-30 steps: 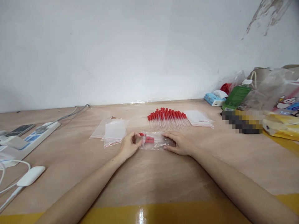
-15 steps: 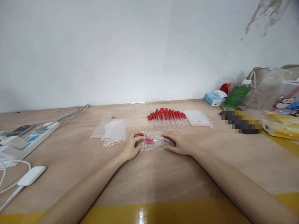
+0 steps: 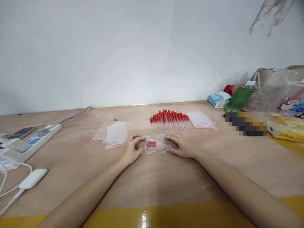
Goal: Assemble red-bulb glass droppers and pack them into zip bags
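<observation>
So the little clear zip bag (image 3: 159, 150) was lying flat on the wooden tabletop (image 3: 142, 186), right between the two hands, with its zip end toward the left one. Inside it you could see red-topped tubes (image 3: 152, 144), a couple by the look of it, though the clear stems were hard to make out through the plastic. The left hand (image 3: 131, 149) had thumb and fingers spread, tips touching the bag at the zip end. The right hand (image 3: 183, 146) sat at the other end, also with thumb and fingers apart, fingertips on the plastic. Just past the bag was a fanned-out pile of loose red-topped tubes (image 3: 169, 116), tops pointing at the wall (image 3: 123, 47). Beside that pile, on the right, lay a stack of flat bags (image 3: 200, 120), and more flat bags (image 3: 117, 132) were spread out near the left hand. Way over on the left there was a white power strip (image 3: 38, 142), and off to the right a green bottle (image 3: 239, 98) leaned next to a blue tissue box (image 3: 216, 101).
</observation>
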Action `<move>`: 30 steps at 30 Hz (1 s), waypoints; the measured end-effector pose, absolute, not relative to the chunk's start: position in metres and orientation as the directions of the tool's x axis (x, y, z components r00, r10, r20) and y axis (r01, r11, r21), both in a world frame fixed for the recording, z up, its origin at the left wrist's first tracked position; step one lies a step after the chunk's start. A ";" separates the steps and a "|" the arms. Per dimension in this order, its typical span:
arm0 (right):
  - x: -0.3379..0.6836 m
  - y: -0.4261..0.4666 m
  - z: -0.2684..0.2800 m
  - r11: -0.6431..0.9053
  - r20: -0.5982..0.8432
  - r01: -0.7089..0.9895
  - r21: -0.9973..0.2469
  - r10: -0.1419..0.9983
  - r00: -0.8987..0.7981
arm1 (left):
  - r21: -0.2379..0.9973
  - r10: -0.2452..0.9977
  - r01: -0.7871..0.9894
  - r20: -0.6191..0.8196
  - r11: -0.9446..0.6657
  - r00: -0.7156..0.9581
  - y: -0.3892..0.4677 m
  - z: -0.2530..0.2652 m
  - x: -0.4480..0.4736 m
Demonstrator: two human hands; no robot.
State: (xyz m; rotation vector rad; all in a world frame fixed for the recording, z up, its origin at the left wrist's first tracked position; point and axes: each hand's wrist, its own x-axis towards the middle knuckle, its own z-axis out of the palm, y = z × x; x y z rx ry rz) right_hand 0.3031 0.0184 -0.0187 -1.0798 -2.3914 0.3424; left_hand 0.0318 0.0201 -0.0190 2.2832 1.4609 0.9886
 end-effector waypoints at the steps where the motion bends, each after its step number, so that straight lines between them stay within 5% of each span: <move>1: 0.303 0.019 -0.019 0.656 0.330 0.629 -0.417 0.754 -0.568 | 0.527 0.878 0.727 0.424 -0.440 0.224 0.020 -0.020 0.031; 9: 0.303 0.019 -0.018 0.654 0.320 0.627 -0.422 0.755 -0.572 | 0.656 0.935 0.673 0.314 -0.340 0.167 0.015 -0.017 0.034; 30: 0.302 0.018 -0.022 0.685 0.379 0.614 -0.391 0.728 -0.571 | 0.766 0.880 0.463 0.281 -0.446 0.383 0.016 -0.018 0.031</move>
